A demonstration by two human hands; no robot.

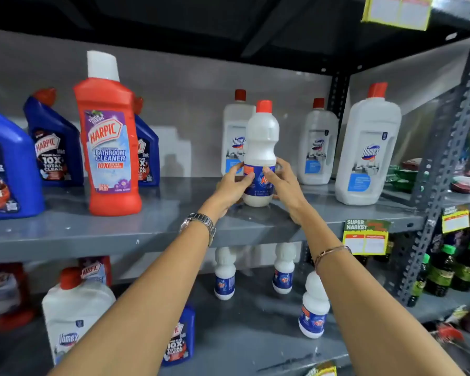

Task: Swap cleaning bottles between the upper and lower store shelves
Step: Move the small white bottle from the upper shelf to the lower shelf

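Observation:
A small white bottle [260, 142] with a red cap and a blue label stands upright on the upper shelf [92, 229]. My left hand [232, 187] grips its left side and my right hand [284, 183] grips its right side, both around the label. On the lower shelf [255, 337] stand three more of these small white bottles [314, 308], a large white Domex bottle [73, 313] and a blue Harpic bottle [181, 337], which my left forearm partly hides.
The upper shelf also holds a red Harpic bathroom cleaner [109, 142], blue Harpic bottles [53, 142] at the left and white Domex bottles [366, 147] at the right and behind. A metal upright [442, 169] bounds the bay; green-capped dark bottles [442, 272] stand beyond it.

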